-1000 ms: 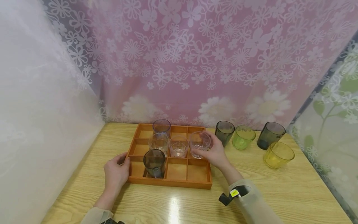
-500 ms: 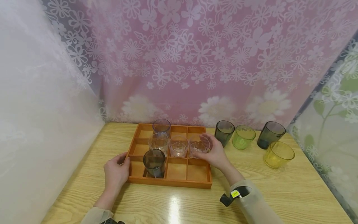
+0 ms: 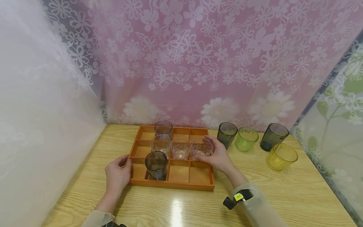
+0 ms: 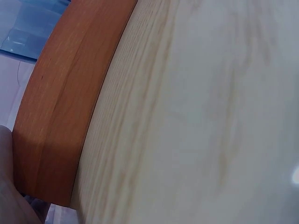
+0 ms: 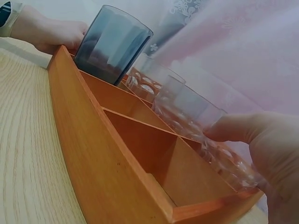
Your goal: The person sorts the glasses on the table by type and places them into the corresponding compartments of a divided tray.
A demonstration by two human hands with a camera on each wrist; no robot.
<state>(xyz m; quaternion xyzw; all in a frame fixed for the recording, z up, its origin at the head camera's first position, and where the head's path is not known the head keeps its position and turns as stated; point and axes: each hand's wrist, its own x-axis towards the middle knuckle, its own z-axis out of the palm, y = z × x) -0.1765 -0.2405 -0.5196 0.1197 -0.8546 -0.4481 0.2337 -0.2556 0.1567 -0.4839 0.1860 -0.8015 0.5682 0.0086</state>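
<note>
On the wooden divided tray point(image 3: 184, 186), my left hand point(image 3: 117, 173) grips the left side wall. My right hand point(image 3: 219, 156) curls its thumb and fingers round a clear glass point(image 3: 201, 150), which sits upright in the right-end compartment of the middle row. Two more clear glasses stand beside it in that row, a middle one point(image 3: 181, 149) and a left one point(image 3: 160, 145). A smoky grey glass point(image 3: 156, 167) stands in the front row, and a purple-tinted glass point(image 3: 163, 128) in the back row. In the right wrist view the thumb point(image 5: 233, 128) lies against the clear glass.
Right of the tray stand a dark grey glass point(image 3: 227, 135), a green glass point(image 3: 246, 139), another dark glass point(image 3: 273, 137) and a yellow glass point(image 3: 282, 157). A pink flowered curtain point(image 3: 181, 78) closes off the table's back, with a white sheet point(image 3: 51, 110) at left.
My right hand has lowered the clear glass slightly into its compartment, and over the last half second both stay almost still. The left hand keeps its place on the tray.
</note>
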